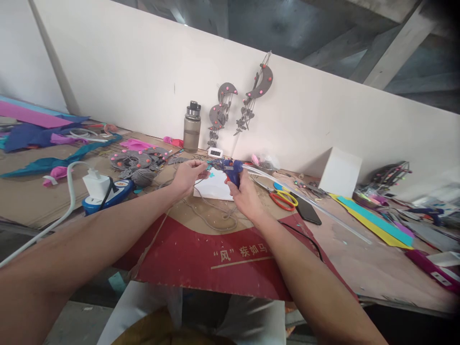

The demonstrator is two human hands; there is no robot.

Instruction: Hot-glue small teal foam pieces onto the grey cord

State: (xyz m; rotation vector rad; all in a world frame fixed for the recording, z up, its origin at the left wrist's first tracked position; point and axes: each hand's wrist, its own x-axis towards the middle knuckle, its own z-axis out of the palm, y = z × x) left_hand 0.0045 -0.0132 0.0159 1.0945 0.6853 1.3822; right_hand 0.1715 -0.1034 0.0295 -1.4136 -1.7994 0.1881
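Observation:
My right hand [247, 195] is wrapped round the grip of a blue hot glue gun [234, 168], its nozzle pointing left. Long clear glue sticks [309, 194] trail from its back end. With fingertips pinched, my left hand [190, 176] holds a small teal piece [208, 164] at the nozzle; its exact shape is too small to make out. Below both hands lies a white sheet [215, 188] with a teal cutout on it. Grey yarn [215, 225] loops across the cardboard in front of it.
Left of my hands are grey yarn-wrapped pieces [132, 160] and a blue power strip [108, 196] with a white plug. A bottle [192, 128] stands at the back wall. Scissors [284, 198] and a black phone [305, 211] lie at right. Moon-shaped hangings [264, 82] hang on the wall.

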